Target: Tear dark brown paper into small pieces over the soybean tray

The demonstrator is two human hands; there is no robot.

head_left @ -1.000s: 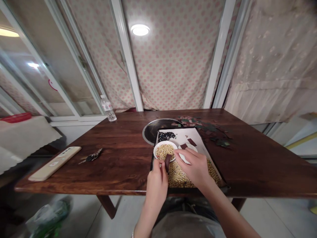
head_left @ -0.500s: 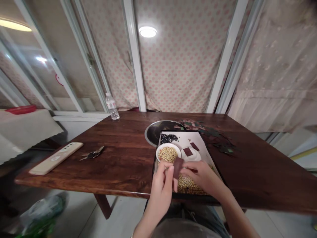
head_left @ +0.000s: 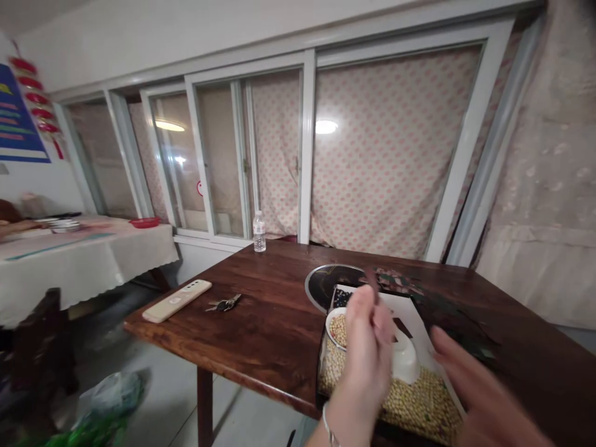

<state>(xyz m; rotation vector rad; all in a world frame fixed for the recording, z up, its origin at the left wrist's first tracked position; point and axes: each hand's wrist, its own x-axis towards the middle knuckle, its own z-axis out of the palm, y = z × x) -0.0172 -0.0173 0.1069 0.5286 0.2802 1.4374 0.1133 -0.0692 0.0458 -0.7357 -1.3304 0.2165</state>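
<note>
The left hand point(head_left: 365, 354) is raised upright above the tray, its back blurred and a thin bracelet point(head_left: 329, 431) on the wrist. Its fingers point(head_left: 367, 307) are drawn together and seem to pinch a dark brown piece point(head_left: 372, 282), which sticks up from the fingertips, though the blur hides the exact grip. The right hand point(head_left: 479, 391) is near the lower right of the view, over the tray's right edge, with its fingers point(head_left: 447, 351) loosely spread and holding nothing that can be seen. Below the hands lies a black-rimmed tray point(head_left: 323, 372) lined with white paper point(head_left: 414, 316). The left hand partly blocks a white bowl of soybeans point(head_left: 338, 329) and a white dish point(head_left: 405, 360), and a dark square point(head_left: 401, 327) lies just beside the dish. Loose soybeans point(head_left: 419, 403) fill the near end of the tray, and black beans point(head_left: 342, 298) sit at the far end. Behind the tray is a round metal hob point(head_left: 333, 280), and dark green and pink scraps point(head_left: 459, 326) are strewn beside it on the wooden worktop point(head_left: 265, 310). Farther left on the worktop are a cream remote control point(head_left: 177, 300), a bunch of keys point(head_left: 224, 303) and a water bottle point(head_left: 259, 231).
</note>
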